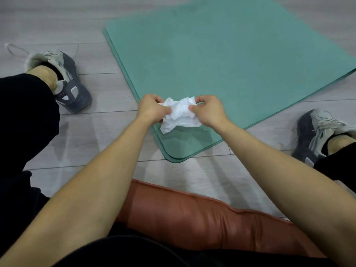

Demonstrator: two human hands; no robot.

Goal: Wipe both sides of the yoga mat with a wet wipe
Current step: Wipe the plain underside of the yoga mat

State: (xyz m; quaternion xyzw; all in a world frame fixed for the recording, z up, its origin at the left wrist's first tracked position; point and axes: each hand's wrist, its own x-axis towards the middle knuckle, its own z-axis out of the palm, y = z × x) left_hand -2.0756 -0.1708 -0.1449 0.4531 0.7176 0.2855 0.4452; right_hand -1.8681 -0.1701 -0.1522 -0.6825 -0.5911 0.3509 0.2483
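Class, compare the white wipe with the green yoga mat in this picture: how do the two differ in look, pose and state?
1. The wipe is white; the yoga mat is green.
2. The wipe is crumpled and bunched; the yoga mat lies flat, apparently doubled into two layers at its near corner.
3. The wipe is pinched between the left hand and the right hand; the yoga mat rests on the floor, with neither hand gripping it.
Both are thin, flexible sheets.

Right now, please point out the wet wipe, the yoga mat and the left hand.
wet wipe [180, 113]: head view, crumpled middle.
yoga mat [221, 60]: head view, bare top surface.
left hand [153, 107]: head view, back of hand.
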